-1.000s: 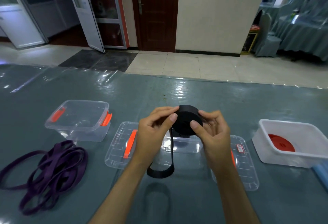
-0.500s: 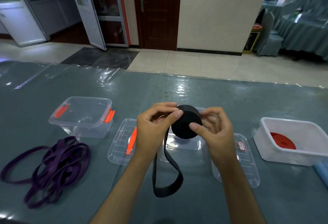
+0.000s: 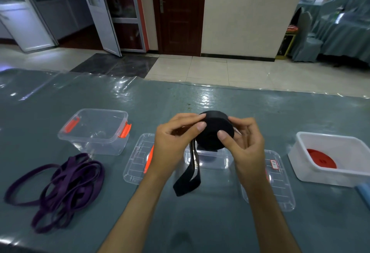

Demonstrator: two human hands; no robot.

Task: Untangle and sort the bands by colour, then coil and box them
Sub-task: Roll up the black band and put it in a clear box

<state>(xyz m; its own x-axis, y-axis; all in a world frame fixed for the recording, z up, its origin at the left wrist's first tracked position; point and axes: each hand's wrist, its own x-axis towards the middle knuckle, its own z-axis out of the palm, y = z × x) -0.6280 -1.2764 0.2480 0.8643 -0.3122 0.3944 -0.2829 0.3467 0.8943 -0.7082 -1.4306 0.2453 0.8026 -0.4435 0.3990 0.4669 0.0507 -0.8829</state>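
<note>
Shorter black tail (image 3: 187, 180) below coil (image 3: 215, 132) pinched by both hands; red coil (image 3: 321, 158), seemingly, in white tub (image 3: 328, 179).

Black band (image 3: 215, 130) mostly wound into a tight round coil, held up above the table; loose tail loop (image 3: 187, 180) hangs down from it, end free in the air. Purple bands (image 3: 66, 184) lie in a loose tangled pile on the table, left side, uncoiled. Clear box with orange latches (image 3: 96, 132) sits open behind the purple pile. White box (image 3: 330, 174) at right holds a red coil (image 3: 321, 158), lying flat inside.
</note>
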